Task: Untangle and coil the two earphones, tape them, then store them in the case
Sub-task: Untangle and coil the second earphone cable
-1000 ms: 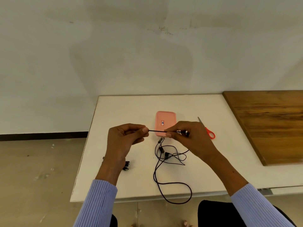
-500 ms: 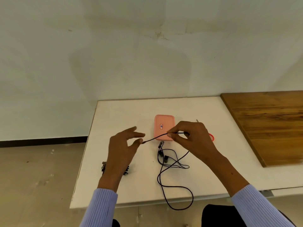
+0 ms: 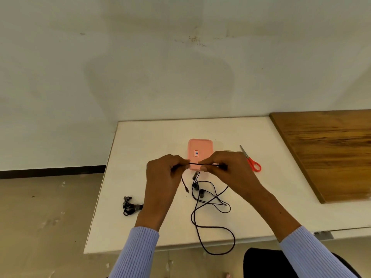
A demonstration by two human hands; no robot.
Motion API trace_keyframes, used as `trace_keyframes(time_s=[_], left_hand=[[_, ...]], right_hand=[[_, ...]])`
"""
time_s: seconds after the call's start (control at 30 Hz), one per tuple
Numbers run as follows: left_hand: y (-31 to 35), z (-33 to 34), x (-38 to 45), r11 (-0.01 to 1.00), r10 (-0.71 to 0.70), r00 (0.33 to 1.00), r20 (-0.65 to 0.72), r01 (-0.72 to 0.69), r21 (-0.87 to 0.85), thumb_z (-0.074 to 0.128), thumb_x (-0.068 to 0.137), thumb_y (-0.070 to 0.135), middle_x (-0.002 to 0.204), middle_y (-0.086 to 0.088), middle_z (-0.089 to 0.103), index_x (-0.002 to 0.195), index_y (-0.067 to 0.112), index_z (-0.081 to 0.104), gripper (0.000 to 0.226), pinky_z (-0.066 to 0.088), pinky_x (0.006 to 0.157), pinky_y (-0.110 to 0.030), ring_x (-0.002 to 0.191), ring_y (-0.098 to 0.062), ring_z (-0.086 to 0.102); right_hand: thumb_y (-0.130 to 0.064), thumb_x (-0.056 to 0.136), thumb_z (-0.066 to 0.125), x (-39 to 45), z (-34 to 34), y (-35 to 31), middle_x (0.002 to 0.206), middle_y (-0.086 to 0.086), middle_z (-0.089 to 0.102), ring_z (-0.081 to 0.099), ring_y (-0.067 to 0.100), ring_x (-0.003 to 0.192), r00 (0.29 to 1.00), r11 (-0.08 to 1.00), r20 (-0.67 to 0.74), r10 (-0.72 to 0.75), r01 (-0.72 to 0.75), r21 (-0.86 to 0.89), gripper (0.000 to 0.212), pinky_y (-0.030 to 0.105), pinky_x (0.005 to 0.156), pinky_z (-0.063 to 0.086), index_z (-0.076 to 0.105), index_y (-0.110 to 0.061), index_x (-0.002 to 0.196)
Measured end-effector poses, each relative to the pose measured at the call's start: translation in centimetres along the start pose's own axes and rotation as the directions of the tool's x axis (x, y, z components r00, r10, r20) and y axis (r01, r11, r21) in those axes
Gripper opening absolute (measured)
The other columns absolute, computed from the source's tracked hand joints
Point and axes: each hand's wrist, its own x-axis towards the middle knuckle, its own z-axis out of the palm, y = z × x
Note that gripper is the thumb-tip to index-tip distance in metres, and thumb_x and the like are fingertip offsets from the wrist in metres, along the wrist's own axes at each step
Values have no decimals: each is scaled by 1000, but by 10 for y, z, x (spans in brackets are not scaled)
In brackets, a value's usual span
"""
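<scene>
Both your hands had closed in since a moment ago, left hand [image 3: 163, 175] and right hand [image 3: 224, 169] pinching one earphone cable [image 3: 202, 207] taut before the pink case [image 3: 200, 152], coiling apparently begun, its slack looping past the table edge [image 3: 180, 248], scissors [image 3: 251, 162] nearby.

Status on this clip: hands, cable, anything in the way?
Left hand and right hand pinch the black cable. Rest hangs loose over the table edge. Pink case shut. Nothing in the way.
</scene>
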Motion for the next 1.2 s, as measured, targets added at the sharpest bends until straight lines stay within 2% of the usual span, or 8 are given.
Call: trace_keyframes(time_s=[0.2,0.43,0.5,0.6,0.7,0.8,0.93,1.2], left_hand=[[-11,-19,6,993,-109,987,-117,104,-46,72,78,2,76,8,72,79,14,74,12,45,67,-5,76,-1,66],[-18,-10,1,989,-97,992,76,88,116,58,88,1,93,0,74,119,21,63,38,53,83,-22,86,-11,69],[-14,-7,-1,974,-55,995,79,36,221,55,87,2,99,6,71,120,21,63,39,54,86,-32,82,-19,69],[-2,-2,-2,986,27,996,87,-40,162,58,85,19,128,7,59,119,22,65,35,50,90,-24,95,-14,66],[2,5,-3,993,75,983,167,-88,73,69,82,33,115,9,68,112,25,69,31,51,89,-24,104,-1,62],[3,8,-3,998,31,981,193,-42,54,70,82,25,95,4,75,98,22,75,17,55,76,-28,87,-8,69],[1,7,0,990,28,978,206,-56,131,71,81,21,81,4,76,90,20,77,11,40,66,-4,69,-5,66],[-17,-25,9,989,-50,999,-22,52,141,71,81,11,78,12,72,81,18,75,8,46,67,-6,71,1,66]], right_hand=[[-18,77,74,-6,-31,18,79,-14,71,55,-2,60,989,997,-130,64,-59,45,8,10,56,37,76,-20,85],[-26,80,71,-7,-27,21,75,-17,68,45,12,53,979,999,-203,-1,-9,-49,6,17,53,33,75,-26,85],[-24,81,71,-6,-23,16,78,-16,69,52,3,57,984,993,-171,-49,30,-115,5,11,56,33,74,-25,84],[-19,80,73,-5,-15,8,80,-14,69,50,-19,66,987,975,-124,-103,75,-211,5,4,60,35,75,-21,84],[-20,80,72,-5,-7,3,79,-16,67,49,-19,68,988,970,-82,-130,110,-219,7,5,61,34,75,-22,86],[-22,81,69,-4,1,3,75,-12,67,48,-20,71,986,961,-50,-162,146,-233,8,4,60,34,74,-22,87],[-26,81,67,-4,5,6,77,-12,68,48,-17,70,990,958,30,-139,142,-251,11,7,57,28,75,-25,90],[-22,79,72,-8,-28,27,79,-22,68,57,12,62,992,996,-125,16,-27,-87,10,25,58,44,74,-29,86]])
